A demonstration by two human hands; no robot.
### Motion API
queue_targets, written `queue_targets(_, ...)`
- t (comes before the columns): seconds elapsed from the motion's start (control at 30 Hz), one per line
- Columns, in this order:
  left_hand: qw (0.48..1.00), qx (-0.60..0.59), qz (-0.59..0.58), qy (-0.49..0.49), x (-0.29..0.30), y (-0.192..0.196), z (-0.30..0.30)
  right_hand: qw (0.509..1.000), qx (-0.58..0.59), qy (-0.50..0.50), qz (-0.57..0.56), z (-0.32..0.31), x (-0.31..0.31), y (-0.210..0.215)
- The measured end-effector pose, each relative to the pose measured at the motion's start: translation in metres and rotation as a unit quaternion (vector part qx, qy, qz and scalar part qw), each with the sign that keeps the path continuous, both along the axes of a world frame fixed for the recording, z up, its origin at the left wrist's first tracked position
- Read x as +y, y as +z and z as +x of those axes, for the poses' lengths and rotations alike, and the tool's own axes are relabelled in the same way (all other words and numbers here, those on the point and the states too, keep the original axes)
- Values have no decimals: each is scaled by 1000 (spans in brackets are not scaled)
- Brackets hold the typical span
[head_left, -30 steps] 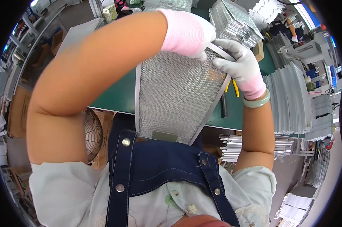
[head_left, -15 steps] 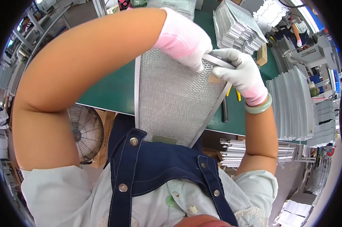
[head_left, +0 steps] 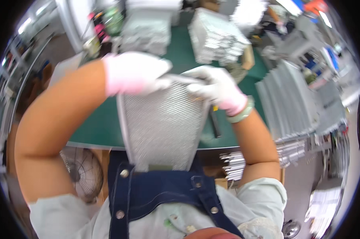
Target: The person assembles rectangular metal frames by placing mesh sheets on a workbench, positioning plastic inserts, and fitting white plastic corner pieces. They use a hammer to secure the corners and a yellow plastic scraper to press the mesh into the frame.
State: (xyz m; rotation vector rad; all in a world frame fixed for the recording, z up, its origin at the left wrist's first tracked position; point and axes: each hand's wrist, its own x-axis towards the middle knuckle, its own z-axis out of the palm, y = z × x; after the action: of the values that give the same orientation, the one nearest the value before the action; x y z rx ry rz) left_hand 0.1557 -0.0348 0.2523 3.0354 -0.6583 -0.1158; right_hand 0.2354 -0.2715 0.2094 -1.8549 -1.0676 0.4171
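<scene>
One edge, pinched from both sides

Held in a pinch by the white-gloved, pink-cuffed left hand (head_left: 142,73) and the matching right hand (head_left: 212,83): a narrow, pale-grey strip (head_left: 184,78) at the far edge of a flat, light-framed silver mesh panel (head_left: 164,127). Each grip closed on that strip (blurred at the fingertips), likely for lining up strip and edge. Laid lengthwise across the green worktop (head_left: 96,129), past its near border to the dark blue apron (head_left: 160,195), probably for bracing the near end with both hands busy at the far one. Just right of the panel, a black-handled tool (head_left: 215,123), presumably for easy reach. Farther back, two separate silver stacks, left stack (head_left: 146,34) and right stack (head_left: 217,38). As for containers: below the worktop, beside a dark wire-guarded fan (head_left: 84,175), brown cardboard (head_left: 105,157), perhaps a box, contents not visible.
</scene>
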Motion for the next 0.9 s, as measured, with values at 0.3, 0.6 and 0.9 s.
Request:
queue_targets(0.3, 1000, -10, -9, -7, 4, 0, 5, 927, -349, -52, -127, -26, 31, 19)
queue_targets(0.6, 959, -263, -91, 49, 45, -46, -47, 901, -366, -203, -113, 11, -11, -20)
queue_targets(0.9, 907, -62, -96, 406, 156, -176, 16, 893, -308, -310, -107, 76, -110, -18)
